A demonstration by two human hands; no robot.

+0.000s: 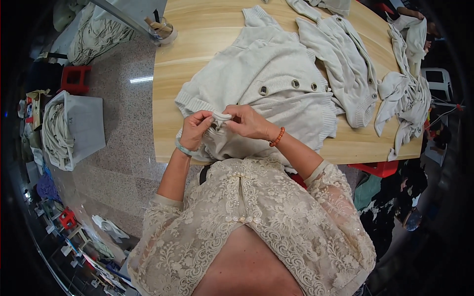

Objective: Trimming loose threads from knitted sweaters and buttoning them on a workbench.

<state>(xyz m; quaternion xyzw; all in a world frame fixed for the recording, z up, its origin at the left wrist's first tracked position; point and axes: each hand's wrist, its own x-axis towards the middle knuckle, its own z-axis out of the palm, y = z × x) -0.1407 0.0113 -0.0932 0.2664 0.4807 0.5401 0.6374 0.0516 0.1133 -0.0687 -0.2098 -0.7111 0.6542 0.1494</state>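
A cream knit cardigan (pixel 237 64) with dark round buttons lies spread over the near part of the wooden table (pixel 173 49). At the table's front edge my left hand (pixel 195 129), with a pale bangle at the wrist, pinches a ribbed edge of this cardigan. Close beside it, my right hand (pixel 251 123), wearing an orange bead bracelet, pinches the same folded edge between thumb and fingers. A short stretch of the edge is bunched up between both hands. Part of the cardigan hangs down in front of me, its lower end hidden by my blouse.
Another buttoned cream cardigan (pixel 340 64) lies to the right, with more knit pieces (pixel 407 89) at the table's right edge, near another person's hand (pixel 417 14). A cup of tools (pixel 165 34) stands far left. A white bin (pixel 91 128) of knitwear and a red stool (pixel 75 79) are on the floor.
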